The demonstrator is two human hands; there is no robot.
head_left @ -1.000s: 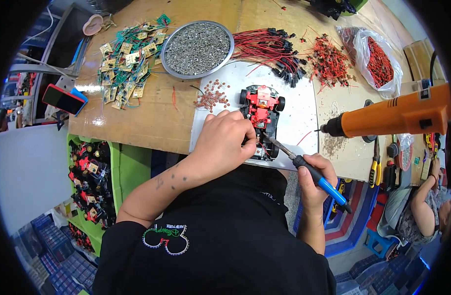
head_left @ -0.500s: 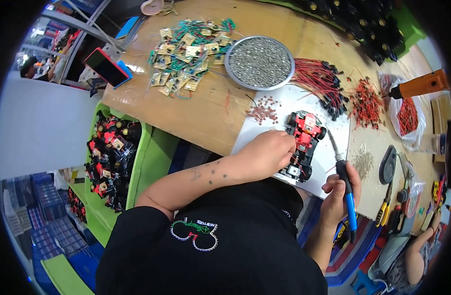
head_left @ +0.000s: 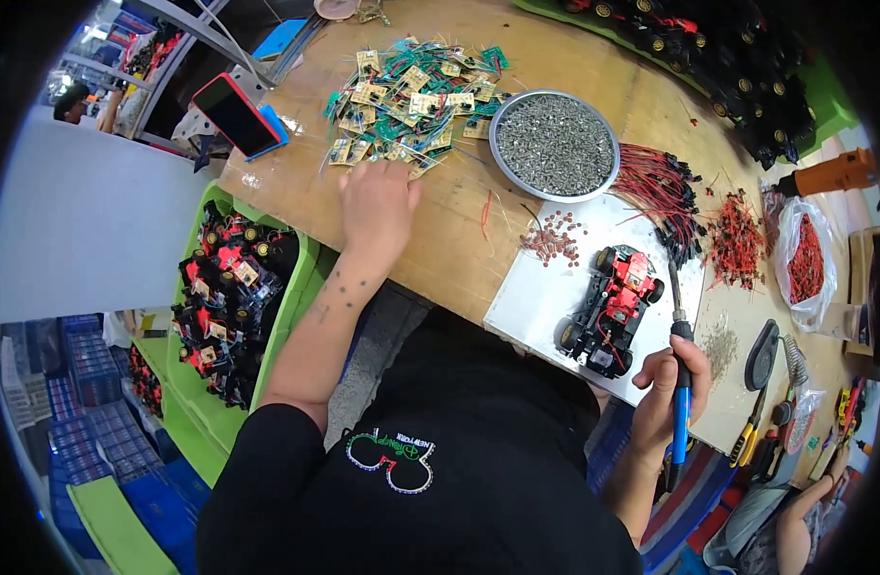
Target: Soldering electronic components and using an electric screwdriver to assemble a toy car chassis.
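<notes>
My left hand (head_left: 378, 196) is at the near edge of a heap of small circuit boards (head_left: 426, 103) with thin wires, on the wooden table. Its fingers point down into the boards and their tips are hidden, so I cannot tell whether it grips one. A blue and black soldering iron (head_left: 683, 388) is held in my right hand (head_left: 662, 393), its metal tip pointing up and away. Beside that tip a red and black toy car chassis (head_left: 613, 311) lies on a white board (head_left: 526, 297), untouched by either hand.
Small brown discs (head_left: 555, 240) lie near the chassis. Behind them stand a round tray of metal parts (head_left: 555, 144) and bundled red wires (head_left: 656, 182). A phone (head_left: 237, 115) leans at the left. Green crates (head_left: 306, 259) hold more chassis. Pliers (head_left: 750, 426) lie at right; a co-worker's arm (head_left: 795, 532) shows beyond.
My left hand has left the chassis and moved left and away to the circuit boards. The chassis stays on the white board. My right hand still holds the soldering iron. The view has shifted.
</notes>
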